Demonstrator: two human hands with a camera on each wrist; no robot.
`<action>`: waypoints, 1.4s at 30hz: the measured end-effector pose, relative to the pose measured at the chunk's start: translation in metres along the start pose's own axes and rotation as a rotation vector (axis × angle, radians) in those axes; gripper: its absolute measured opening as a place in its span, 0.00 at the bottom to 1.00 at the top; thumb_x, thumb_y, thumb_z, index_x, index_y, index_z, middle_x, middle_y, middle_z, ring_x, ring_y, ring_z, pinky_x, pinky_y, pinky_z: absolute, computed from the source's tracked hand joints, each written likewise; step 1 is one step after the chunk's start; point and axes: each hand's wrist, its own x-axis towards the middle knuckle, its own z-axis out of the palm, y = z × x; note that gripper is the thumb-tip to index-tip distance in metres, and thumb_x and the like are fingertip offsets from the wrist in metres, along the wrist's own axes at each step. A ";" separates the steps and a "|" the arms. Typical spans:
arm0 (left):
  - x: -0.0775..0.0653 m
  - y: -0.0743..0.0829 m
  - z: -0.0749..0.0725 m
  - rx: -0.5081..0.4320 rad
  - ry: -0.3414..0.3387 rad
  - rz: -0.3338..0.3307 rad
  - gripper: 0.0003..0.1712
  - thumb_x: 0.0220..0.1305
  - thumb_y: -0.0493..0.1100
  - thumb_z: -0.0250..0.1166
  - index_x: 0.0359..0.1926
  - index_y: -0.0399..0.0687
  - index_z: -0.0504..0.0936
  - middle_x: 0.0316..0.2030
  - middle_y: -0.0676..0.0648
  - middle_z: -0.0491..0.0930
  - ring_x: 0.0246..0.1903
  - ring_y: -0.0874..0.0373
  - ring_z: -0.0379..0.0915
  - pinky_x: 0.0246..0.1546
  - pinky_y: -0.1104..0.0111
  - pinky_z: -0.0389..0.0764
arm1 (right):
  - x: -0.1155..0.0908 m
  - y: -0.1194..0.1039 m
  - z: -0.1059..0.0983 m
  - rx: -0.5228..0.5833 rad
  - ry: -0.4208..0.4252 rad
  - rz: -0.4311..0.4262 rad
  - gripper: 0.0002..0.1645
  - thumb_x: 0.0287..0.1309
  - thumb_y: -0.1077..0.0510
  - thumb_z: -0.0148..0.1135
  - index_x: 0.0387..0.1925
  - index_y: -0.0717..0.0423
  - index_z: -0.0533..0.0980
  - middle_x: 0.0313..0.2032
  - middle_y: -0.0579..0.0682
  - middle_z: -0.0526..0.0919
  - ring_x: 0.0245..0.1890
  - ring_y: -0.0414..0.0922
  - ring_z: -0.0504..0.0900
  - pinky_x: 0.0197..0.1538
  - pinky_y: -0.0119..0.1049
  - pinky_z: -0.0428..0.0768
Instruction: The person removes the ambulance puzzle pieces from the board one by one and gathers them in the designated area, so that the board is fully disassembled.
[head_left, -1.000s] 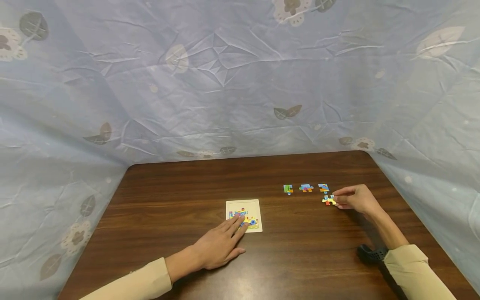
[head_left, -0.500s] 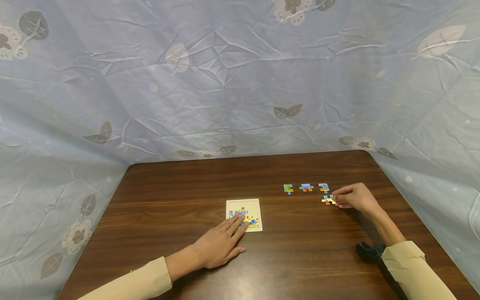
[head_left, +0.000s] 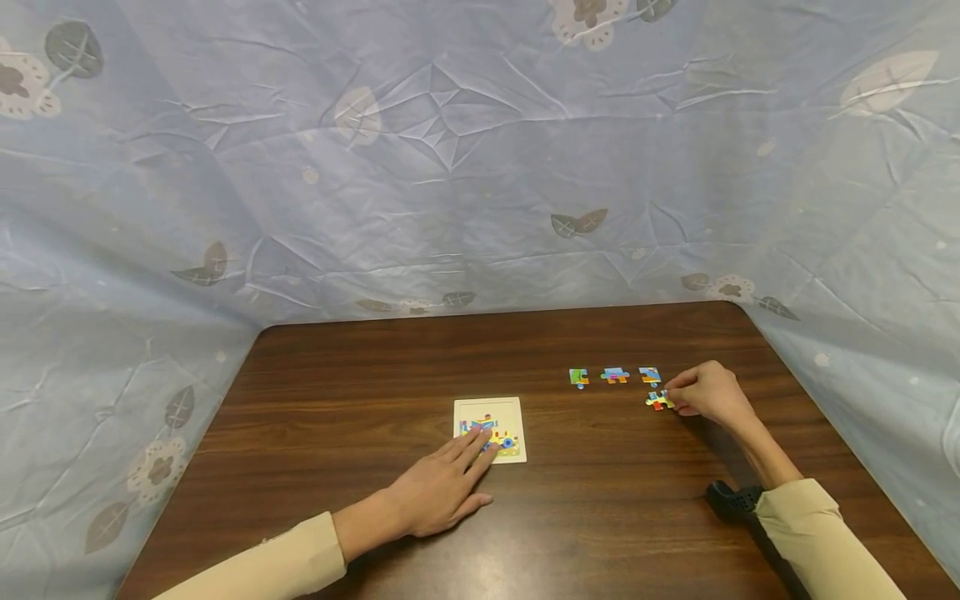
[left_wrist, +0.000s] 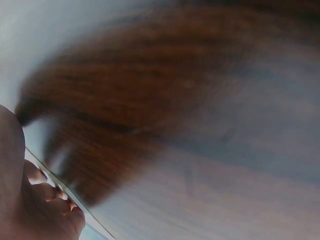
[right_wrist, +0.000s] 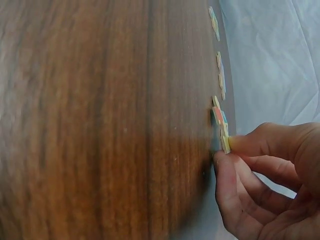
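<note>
A cream puzzle tray [head_left: 512,406] lies on the table, its lower part filled with colourful picture pieces. My left hand [head_left: 442,487] rests with straight fingers over the tray's lower left, hiding some of the picture. At the right, my right hand [head_left: 712,396] pinches a yellow, red and blue puzzle piece [head_left: 657,401] between thumb and fingers. In the right wrist view, thumb and fingertips meet at the edge of this puzzle piece [right_wrist: 220,120]. Just behind it lie a green piece [head_left: 578,377], a blue piece [head_left: 615,376] and a blue-orange piece [head_left: 649,376] in a row.
The brown wooden table [head_left: 360,383] has a patterned pale blue cloth [head_left: 450,208] hanging around its back and sides. A black strap-like device [head_left: 731,497] sits at the right wrist, by the sleeve. Much of the left wrist view is blurred.
My right hand stays pinching the puzzle piece, with the forearm shifted slightly left. My left hand and the tray keep their places. The head view has shifted very slightly.
</note>
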 end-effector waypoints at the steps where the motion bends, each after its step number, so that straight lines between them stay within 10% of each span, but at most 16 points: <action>1: 0.000 0.000 0.000 -0.001 0.001 0.000 0.40 0.85 0.64 0.37 0.84 0.45 0.52 0.84 0.39 0.50 0.84 0.46 0.47 0.83 0.57 0.60 | 0.000 -0.001 0.001 -0.009 0.004 0.003 0.16 0.69 0.62 0.65 0.50 0.73 0.85 0.46 0.69 0.90 0.35 0.48 0.92 0.38 0.39 0.92; 42: -0.001 -0.001 0.000 -0.021 0.048 0.014 0.41 0.84 0.63 0.39 0.84 0.43 0.54 0.83 0.37 0.53 0.84 0.44 0.50 0.82 0.55 0.63 | -0.003 -0.008 -0.009 0.052 0.015 0.013 0.17 0.72 0.62 0.62 0.50 0.75 0.84 0.49 0.71 0.89 0.39 0.51 0.93 0.42 0.40 0.92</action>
